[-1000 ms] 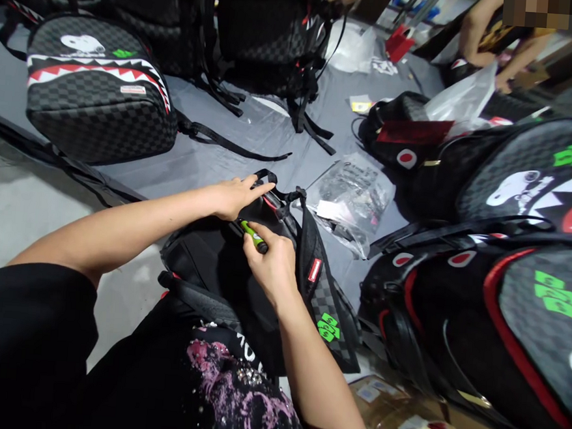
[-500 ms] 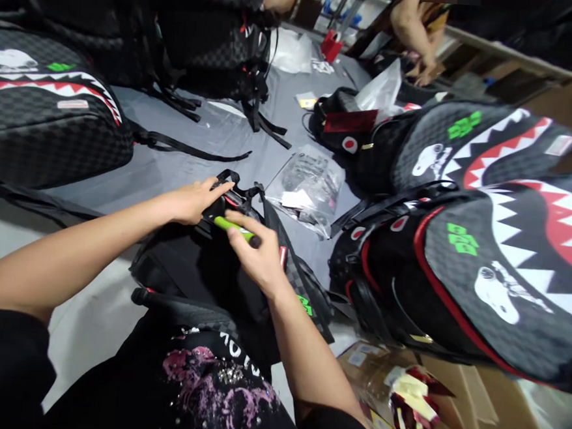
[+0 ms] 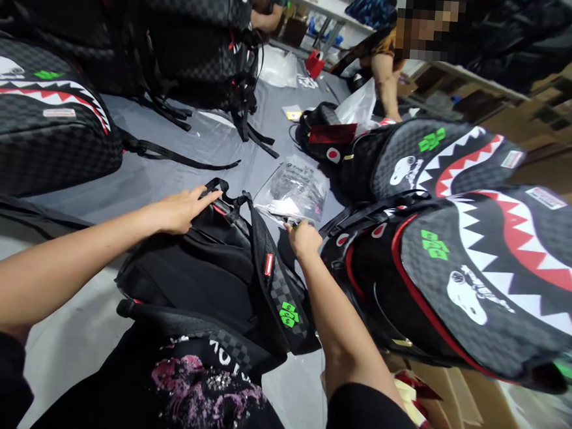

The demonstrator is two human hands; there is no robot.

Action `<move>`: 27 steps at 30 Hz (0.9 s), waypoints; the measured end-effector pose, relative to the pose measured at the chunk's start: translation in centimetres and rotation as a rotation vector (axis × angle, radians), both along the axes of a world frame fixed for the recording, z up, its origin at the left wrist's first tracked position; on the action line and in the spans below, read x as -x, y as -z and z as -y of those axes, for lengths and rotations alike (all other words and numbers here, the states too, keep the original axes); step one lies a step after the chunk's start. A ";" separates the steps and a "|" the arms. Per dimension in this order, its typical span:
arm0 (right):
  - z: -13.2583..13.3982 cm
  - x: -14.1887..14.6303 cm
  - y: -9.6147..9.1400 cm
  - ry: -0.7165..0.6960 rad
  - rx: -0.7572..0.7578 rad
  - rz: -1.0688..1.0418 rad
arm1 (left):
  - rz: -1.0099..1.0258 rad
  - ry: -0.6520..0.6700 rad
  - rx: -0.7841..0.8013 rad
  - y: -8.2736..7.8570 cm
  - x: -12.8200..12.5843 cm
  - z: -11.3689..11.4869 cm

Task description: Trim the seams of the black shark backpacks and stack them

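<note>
A black backpack [image 3: 198, 270] lies in front of me with its padded back and straps facing up. My left hand [image 3: 182, 211] grips its top edge by the carry loop [image 3: 217, 185], with one finger stretched along the edge. Beyond the checkered shoulder strap [image 3: 284, 299], which bears a green patch, my right hand [image 3: 306, 239] is closed at the near edge of a clear plastic bag [image 3: 293, 189]. A bit of green and a dark tip show at its fingers; most of the lime-green tool is hidden by the hand.
Checkered backpacks with shark-mouth prints stand at the right [image 3: 484, 254] and left [image 3: 41, 138]. More black backpacks [image 3: 194, 51] are stacked at the back left. A co-worker's arm [image 3: 386, 84] reaches down at the far side. An open cardboard box [image 3: 478, 411] sits below right.
My right hand has moved right and away from the backpack's top, to the plastic bag, taking the lime-green tool along. My left hand stays on the backpack. The view has shifted slightly.
</note>
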State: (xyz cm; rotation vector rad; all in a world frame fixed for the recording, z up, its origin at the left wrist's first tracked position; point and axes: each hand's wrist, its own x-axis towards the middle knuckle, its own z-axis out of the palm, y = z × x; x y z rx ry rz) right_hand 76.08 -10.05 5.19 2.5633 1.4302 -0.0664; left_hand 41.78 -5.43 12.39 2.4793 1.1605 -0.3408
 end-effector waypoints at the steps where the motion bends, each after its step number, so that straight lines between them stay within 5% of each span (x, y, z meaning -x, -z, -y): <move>1: -0.2 0.1 0.2 0.001 0.008 0.024 | -0.001 -0.002 0.001 0.0 0.0 0.0; 10: 1.0 -1.9 0.9 -0.203 0.106 0.180 | 0.009 -0.010 0.019 -0.1 -0.1 0.0; 19: 0.6 -1.3 1.2 -0.605 0.201 0.172 | -0.003 -0.005 0.005 -0.1 0.0 0.1; 27: -1.0 -0.6 1.6 -0.632 0.120 0.097 | 0.014 -0.026 0.019 0.0 -0.1 0.3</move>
